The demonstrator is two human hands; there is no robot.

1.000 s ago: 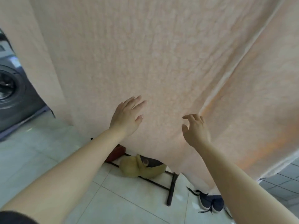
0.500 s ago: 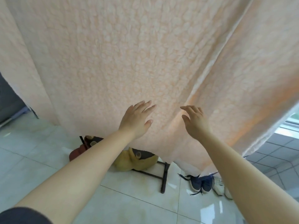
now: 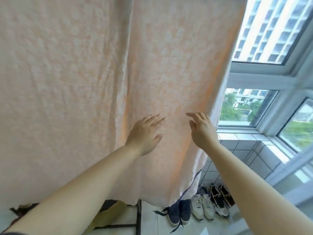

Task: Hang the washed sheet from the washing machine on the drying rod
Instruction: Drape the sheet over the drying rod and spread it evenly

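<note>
A large peach-coloured sheet hangs down in front of me and fills most of the view; a vertical fold runs down its middle. The rod that carries it is out of view above. My left hand lies with straight fingers flat against the sheet just right of the fold. My right hand is raised beside it near the sheet's right edge, fingers loosely spread, holding nothing; whether it touches the cloth is unclear.
Black bars of a floor rack show under the sheet's hem. Several pairs of shoes stand on the tiled floor to the right. A window with a tiled sill lies at the right.
The view has swung right: the washing machine has left the frame and the window has come in. Both hands have shifted right along the sheet, toward its right edge.
</note>
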